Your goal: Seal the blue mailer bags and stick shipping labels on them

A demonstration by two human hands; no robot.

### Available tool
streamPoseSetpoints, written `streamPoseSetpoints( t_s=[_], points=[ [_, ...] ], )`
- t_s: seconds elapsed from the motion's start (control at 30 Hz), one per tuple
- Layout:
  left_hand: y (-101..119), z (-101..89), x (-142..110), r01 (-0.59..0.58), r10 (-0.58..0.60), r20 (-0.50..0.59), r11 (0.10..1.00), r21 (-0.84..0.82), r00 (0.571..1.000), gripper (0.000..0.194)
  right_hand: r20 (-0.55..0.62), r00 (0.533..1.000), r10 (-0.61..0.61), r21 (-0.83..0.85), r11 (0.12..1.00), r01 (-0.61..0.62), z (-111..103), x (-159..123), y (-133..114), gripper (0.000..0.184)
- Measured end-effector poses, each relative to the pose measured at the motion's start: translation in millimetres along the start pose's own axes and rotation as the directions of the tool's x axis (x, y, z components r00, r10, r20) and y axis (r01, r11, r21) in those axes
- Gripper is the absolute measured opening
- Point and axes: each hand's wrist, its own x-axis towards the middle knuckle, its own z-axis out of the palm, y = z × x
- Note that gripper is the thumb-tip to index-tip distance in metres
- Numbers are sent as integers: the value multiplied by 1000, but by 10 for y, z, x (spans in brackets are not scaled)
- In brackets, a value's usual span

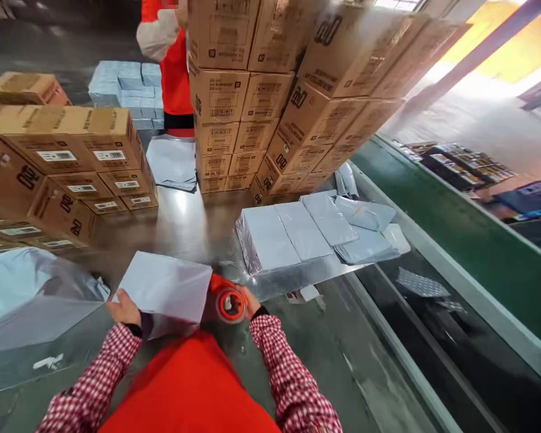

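Red tape dispenser (224, 292) is gripped in the right hand (252, 302), while the left hand (125, 308) pinches the corner of a white packet (166, 285).

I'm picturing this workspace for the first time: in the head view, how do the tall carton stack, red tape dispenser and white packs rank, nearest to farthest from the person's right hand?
1. Red tape dispenser: held in the right hand.
2. White packs: ahead and rightward, by the table's edge.
3. Tall carton stack: behind the packs.
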Motion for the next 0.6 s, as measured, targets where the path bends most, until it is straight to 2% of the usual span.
streamPoseSetpoints(
  t_s=[0.03, 0.07, 0.1, 0.13, 0.17, 0.2, 0.23, 0.27, 0.3, 0.33, 0.37, 0.47, 0.53, 0.6],
  points=[
    [-64, -82, -114, -38, 38, 5, 999, 5, 999, 72, 11, 1000, 3, 29, 1000, -4, -9, 85, -74, 41],
    [-118, -168, -226, -133, 132, 19, 991, 22, 991, 78, 22, 1000, 6, 55, 998, -7, -16, 164, -152, 43],
    [-150, -241, -332, -289, 287, 45, 955, 57, 957, 82, 34, 999, 7, 76, 997, -10, -19, 236, -232, 45],
    [-151, -287, -429, -494, 486, 95, 863, 105, 869, 84, 49, 999, 8, 92, 996, -12, -17, 299, -309, 46],
    [-114, -295, -515, -707, 683, 183, 691, 150, 707, 82, 66, 998, 7, 104, 994, -14, -8, 352, -381, 46],
    [-38, -260, -589, -878, 821, 311, 450, 164, 479, 77, 81, 997, 5, 111, 994, -15, 5, 391, -447, 46],
    [72, -186, -650, -970, 856, 456, 206, 130, 243, 70, 95, 995, 2, 115, 993, -13, 20, 414, -503, 45],
    [204, -83, -695, -998, 807, 588, 22, 61, 54, 62, 104, 995, -2, 116, 993, -10, 33, 418, -546, 44],
    [343, 33, -725, -996, 720, 691, -84, -4, -64, 60, 106, 994, -10, 116, 993, -2, 40, 397, -571, 43],
    [471, 145, -741, -993, 649, 755, -117, -21, -93, 59, 102, 995, -18, 115, 993, 7, 37, 346, -573, 43],
    [575, 241, -746, -992, 594, 798, -126, -28, -98, 60, 89, 996, -29, 114, 993, 18, 23, 262, -546, 43],
    [693, 366, -741, -993, 548, 834, -117, -1, -65, 61, 43, 998, -47, 108, 993, 42, -59, -190, -261, 47],
    [667, 358, -773, -994, 555, 830, -106, 5, -55, 61, 24, 999, -27, 104, 994, 24, -90, -564, 57, 50],
    [663, 373, -867, -998, 570, 821, -66, 21, -20, 61, -20, 1000, -13, 129, 992, 16, -58, -832, 363, 51]
  ],
)
